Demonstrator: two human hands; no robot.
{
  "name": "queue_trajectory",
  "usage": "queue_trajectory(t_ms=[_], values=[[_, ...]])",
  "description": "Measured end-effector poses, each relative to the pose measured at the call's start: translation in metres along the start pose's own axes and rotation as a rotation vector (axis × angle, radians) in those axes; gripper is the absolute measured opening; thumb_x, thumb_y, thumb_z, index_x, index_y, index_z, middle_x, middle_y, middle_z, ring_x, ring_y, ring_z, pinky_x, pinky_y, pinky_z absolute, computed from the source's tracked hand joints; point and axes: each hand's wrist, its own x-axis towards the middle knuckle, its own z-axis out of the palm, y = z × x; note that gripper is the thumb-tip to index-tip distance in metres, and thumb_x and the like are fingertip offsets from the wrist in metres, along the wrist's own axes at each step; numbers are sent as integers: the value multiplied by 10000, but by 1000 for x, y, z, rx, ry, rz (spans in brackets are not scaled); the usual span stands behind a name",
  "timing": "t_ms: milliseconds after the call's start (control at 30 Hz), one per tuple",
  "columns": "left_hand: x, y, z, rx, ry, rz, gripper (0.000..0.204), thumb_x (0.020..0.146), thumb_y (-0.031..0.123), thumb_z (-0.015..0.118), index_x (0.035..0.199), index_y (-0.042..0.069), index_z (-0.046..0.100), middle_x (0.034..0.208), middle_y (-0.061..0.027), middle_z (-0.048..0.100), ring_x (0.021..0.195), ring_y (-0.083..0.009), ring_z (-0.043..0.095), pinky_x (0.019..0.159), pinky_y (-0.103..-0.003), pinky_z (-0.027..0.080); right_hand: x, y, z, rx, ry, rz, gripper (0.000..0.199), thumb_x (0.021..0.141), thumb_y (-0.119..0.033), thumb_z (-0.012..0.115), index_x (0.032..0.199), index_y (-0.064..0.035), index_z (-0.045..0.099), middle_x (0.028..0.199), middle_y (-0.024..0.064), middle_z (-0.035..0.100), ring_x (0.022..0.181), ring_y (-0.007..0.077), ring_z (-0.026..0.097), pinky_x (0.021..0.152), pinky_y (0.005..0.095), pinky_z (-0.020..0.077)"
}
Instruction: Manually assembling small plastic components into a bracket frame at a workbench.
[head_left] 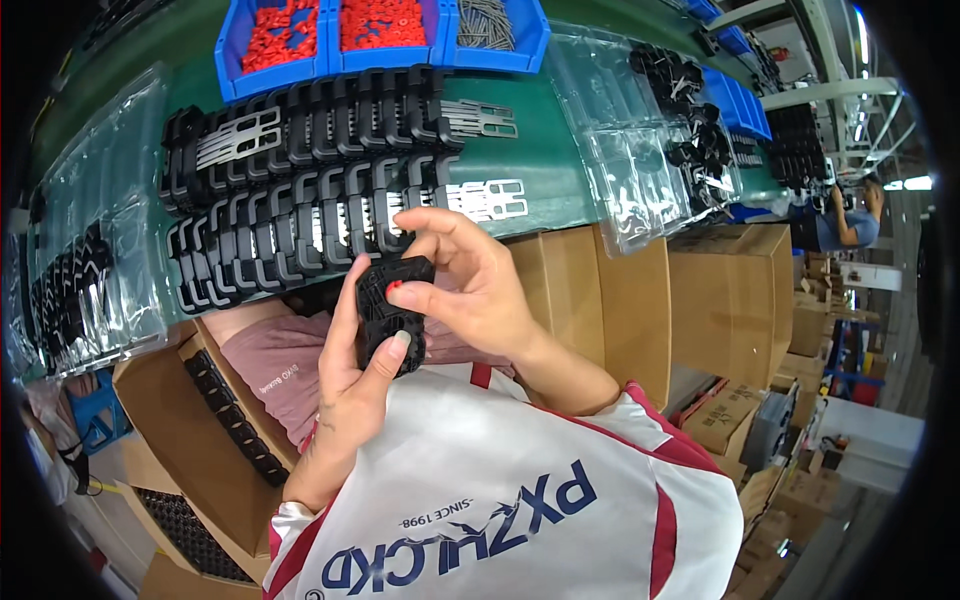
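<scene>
Boxy, ribbed black plastic part, held near the green bench edge, by rows of dark housings. Left hand clamps its sides; right hand half-curled, fingers loose, thumb on small red piece at its face.

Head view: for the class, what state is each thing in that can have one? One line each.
Black plastic part: held in left hand
Small red plastic piece: on that part, under the right hand's thumb; seating unclear
Three blue plastic bins: open, all stocked
Black-and-grey plastic parts: lined up in two rows
Brown lower-left cardboard box: open, black parts inside
</scene>
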Motion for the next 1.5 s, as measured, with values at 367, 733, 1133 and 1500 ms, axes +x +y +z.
queue_trajectory(t_ms=[367,733,1133,1500], values=[[2,5,-9,-284,61,-32,532,898,9,467,1389,-6,263,1070,-235,554,741,-297,654,676,-372,564,14,-65,-317,-1527,1122,57,339,858,-306,611,1089,-60,644,937,118,656,800,249,619,707,325,489],[0,11,-21,-323,186,-45,449,897,67,481,1310,-28,333,1010,-249,569,689,-297,643,604,-344,553,-3,-75,-335,-922,1012,-35,341,920,-301,534,1104,-29,625,851,150,667,607,171,580,581,273,471],[-3,8,-26,-330,126,-45,453,912,103,493,1310,-36,330,1026,-263,575,717,-316,658,617,-347,559,39,-37,-67,-142,236,-66,341,836,-26,573,1176,-8,553,956,200,654,553,87,509,459,141,389],[-9,4,-33,-411,117,20,547,976,384,388,1320,-35,314,1018,-260,565,717,-310,658,604,-342,555,45,-15,12,51,-174,109,294,922,-149,532,1150,31,577,904,114,641,649,100,540,537,185,445]])
